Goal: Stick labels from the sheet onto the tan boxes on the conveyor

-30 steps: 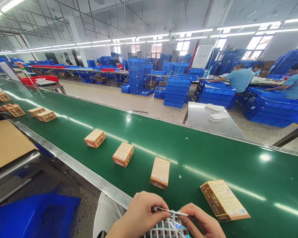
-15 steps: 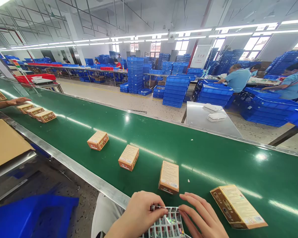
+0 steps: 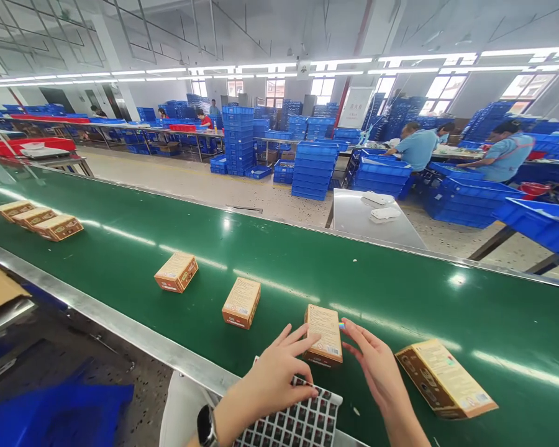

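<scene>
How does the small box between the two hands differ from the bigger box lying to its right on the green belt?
The small box stands between the left hand and the right hand; the bigger box has no hand at it. The small box looks shorter, the bigger box longer. The small box runs nearly straight away from the camera; the bigger box lies slanted. Both are tan printed cartons lying flat on the belt.

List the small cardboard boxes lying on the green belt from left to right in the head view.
Row of three tan cardboard boxes → lone orange-brown box → second box → box between the hands → long slanted box.
</scene>
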Action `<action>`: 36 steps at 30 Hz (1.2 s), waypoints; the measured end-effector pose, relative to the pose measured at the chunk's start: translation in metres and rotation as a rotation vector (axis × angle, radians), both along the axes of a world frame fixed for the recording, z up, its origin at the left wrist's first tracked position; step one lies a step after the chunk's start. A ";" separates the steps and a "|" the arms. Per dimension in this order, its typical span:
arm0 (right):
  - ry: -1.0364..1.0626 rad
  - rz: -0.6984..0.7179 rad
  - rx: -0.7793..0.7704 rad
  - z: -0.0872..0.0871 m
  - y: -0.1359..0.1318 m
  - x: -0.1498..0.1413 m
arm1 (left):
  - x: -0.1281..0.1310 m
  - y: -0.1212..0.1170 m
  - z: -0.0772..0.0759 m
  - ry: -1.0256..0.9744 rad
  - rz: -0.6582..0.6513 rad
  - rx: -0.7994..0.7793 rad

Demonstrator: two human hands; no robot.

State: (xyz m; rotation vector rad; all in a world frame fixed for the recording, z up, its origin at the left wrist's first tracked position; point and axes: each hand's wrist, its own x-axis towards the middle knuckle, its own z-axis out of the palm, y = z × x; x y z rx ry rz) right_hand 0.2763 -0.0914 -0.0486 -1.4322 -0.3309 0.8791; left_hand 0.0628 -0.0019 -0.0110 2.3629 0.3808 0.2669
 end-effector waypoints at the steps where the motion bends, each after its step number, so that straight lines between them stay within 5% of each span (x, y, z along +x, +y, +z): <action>1: 0.038 -0.020 0.016 -0.002 0.005 0.000 | 0.006 0.001 -0.005 -0.002 -0.039 0.007; 5: 0.057 -0.095 0.005 -0.006 0.010 -0.001 | 0.020 0.000 -0.015 0.005 -0.084 -0.007; 18: 0.015 -0.213 -0.067 -0.004 -0.006 0.005 | 0.042 -0.011 -0.008 0.014 -0.142 -0.056; 25: -0.490 -0.234 -0.286 0.001 -0.017 0.006 | 0.054 -0.017 -0.016 -0.005 -0.183 -0.028; 30: -0.606 -0.295 -0.340 0.007 -0.025 0.014 | 0.056 -0.021 -0.017 -0.031 -0.224 0.005; 36: -0.896 -0.246 -0.324 0.013 -0.043 0.019 | 0.028 -0.019 0.012 0.148 0.052 0.025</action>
